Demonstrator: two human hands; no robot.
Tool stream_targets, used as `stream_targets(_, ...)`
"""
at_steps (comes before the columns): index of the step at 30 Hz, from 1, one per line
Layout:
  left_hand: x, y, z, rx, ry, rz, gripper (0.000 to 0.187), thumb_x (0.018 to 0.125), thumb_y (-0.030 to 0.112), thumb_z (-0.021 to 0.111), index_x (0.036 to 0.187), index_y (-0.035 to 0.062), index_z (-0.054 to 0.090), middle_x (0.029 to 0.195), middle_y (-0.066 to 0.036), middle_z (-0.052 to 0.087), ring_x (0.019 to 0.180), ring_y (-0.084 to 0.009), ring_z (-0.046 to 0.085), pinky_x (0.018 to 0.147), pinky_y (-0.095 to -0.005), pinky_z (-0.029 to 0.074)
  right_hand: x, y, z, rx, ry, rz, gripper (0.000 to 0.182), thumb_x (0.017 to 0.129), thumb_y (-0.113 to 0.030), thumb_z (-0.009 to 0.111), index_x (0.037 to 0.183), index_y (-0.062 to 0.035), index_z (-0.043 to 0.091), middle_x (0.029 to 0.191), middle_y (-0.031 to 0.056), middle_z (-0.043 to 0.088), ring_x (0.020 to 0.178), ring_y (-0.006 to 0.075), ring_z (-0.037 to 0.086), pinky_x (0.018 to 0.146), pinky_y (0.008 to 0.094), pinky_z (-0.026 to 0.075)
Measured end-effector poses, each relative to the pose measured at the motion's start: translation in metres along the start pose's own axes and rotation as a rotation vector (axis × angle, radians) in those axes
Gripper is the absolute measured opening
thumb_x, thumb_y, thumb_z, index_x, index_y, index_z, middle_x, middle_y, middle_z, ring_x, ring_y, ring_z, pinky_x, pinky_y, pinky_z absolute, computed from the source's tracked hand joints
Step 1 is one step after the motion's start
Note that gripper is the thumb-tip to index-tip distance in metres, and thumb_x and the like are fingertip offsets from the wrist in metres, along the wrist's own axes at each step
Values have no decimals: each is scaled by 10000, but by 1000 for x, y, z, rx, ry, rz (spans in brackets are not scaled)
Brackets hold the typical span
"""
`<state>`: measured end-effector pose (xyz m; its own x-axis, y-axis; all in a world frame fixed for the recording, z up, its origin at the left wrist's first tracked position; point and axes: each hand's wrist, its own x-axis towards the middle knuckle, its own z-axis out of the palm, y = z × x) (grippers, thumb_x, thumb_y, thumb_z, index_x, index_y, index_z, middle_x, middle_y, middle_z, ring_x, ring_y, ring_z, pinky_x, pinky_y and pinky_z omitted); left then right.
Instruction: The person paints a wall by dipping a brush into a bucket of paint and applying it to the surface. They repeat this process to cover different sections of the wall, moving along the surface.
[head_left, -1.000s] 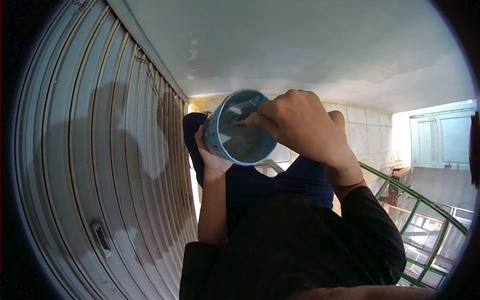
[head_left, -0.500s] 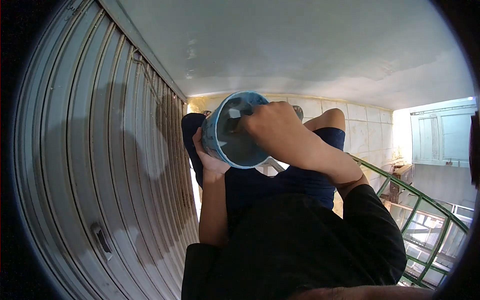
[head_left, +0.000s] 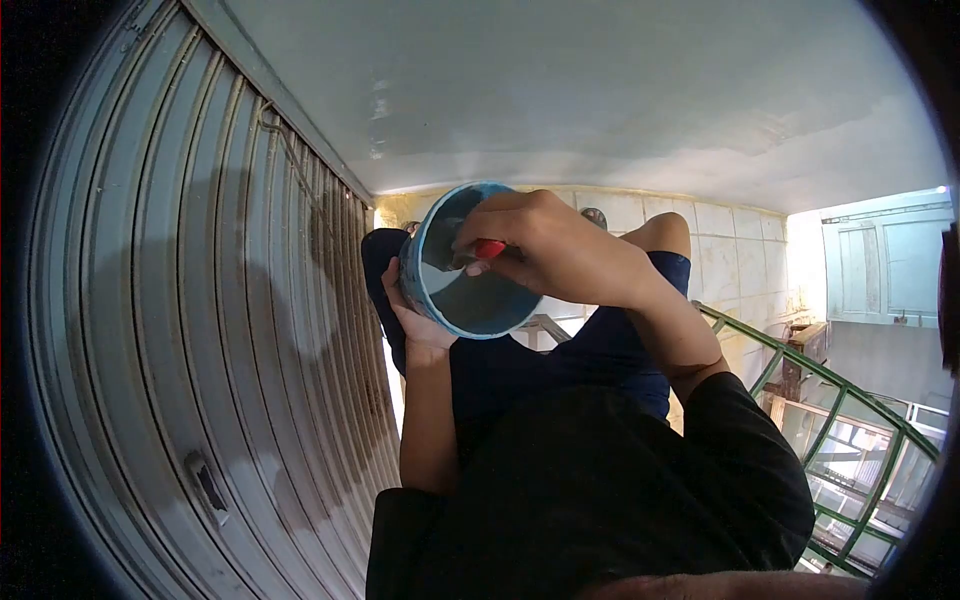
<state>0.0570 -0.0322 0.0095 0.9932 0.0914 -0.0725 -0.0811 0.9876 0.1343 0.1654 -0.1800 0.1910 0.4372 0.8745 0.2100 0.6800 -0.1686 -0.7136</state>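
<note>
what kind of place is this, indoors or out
Probably a covered shopfront or porch at a building's entrance: a ribbed metal roller shutter, a tiled wall and a green railing open to daylight.

The right hand (head_left: pixel 545 245) covers the near rim of the blue bucket (head_left: pixel 465 290) and most of the red-handled tool (head_left: pixel 488 249); the tool's working end cannot be identified. The left hand (head_left: pixel 418 322) is largely hidden behind the bucket. The bucket's contents are indistinct. The green railing (head_left: pixel 830 385) is cut off by the lens edge.
</note>
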Motion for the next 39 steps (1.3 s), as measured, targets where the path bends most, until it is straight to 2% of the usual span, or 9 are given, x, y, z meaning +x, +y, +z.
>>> stream_targets(3,0,-1,1,-8,-13,-5,589,988,568,406,1326,111,558,1309,-128,590,1168,-290,568,990,-448,472,-1,3,3,-115,45,-100,229,741,17,751,956,2,674,894,152,689,827,344,684,733,387,548)
stream_targets(8,1,0,-2,-19,16,-28,616,979,576,415,1353,103,545,1324,-142,582,1167,-307,568,1006,-454,466,-9,-7,-10,-1,135,98,209,811,-83,778,970,-11,665,923,137,704,842,311,703,750,361,553)
stream_targets(15,4,0,-13,19,-30,-38,647,962,581,373,1397,130,531,1373,-121,572,1268,-301,522,1070,-474,414,-27,-8,-5,88,224,58,211,833,-81,778,983,-18,644,920,109,712,812,277,713,711,336,552)
stream_targets(20,0,-4,2,-5,60,-1,610,988,568,392,1346,98,546,1319,-133,581,1179,-293,559,1042,-435,442,-38,-10,9,-1,418,60,223,853,-140,757,976,-2,632,847,159,679,784,311,702,662,370,538)
stream_targets(27,9,-4,-51,100,113,29,739,944,633,378,1434,88,470,1479,-136,463,1339,-315,433,1122,-471,346,-62,-21,20,84,561,167,209,870,-184,740,938,-25,621,801,177,644,717,363,655,635,415,507)
stream_targets(28,6,-10,-34,142,92,45,744,947,638,379,1447,92,454,1483,-140,458,1353,-314,422,1132,-477,336,-64,-19,22,17,634,87,185,862,-138,766,952,-27,648,800,128,668,694,273,673,607,349,515)
stream_targets(29,4,-20,22,261,13,82,475,1025,407,478,1375,88,513,1343,-105,561,1222,-239,528,1080,-401,404,-69,-25,19,132,624,159,191,866,-141,762,951,-21,640,833,129,673,696,280,671,596,356,509)
stream_targets(33,5,-25,7,114,14,-120,614,978,536,490,1435,127,473,1441,-122,502,1336,-318,463,1110,-522,372,-84,-34,15,175,705,261,212,880,-170,751,964,-17,630,863,136,672,713,290,674,600,359,509)
stream_targets(39,9,-45,20,186,-57,-229,754,917,617,513,1456,94,443,1474,-124,472,1386,-332,409,1119,-556,360,-104,-45,9,133,772,208,197,880,-174,742,929,-29,618,822,137,654,697,304,650,614,375,493)
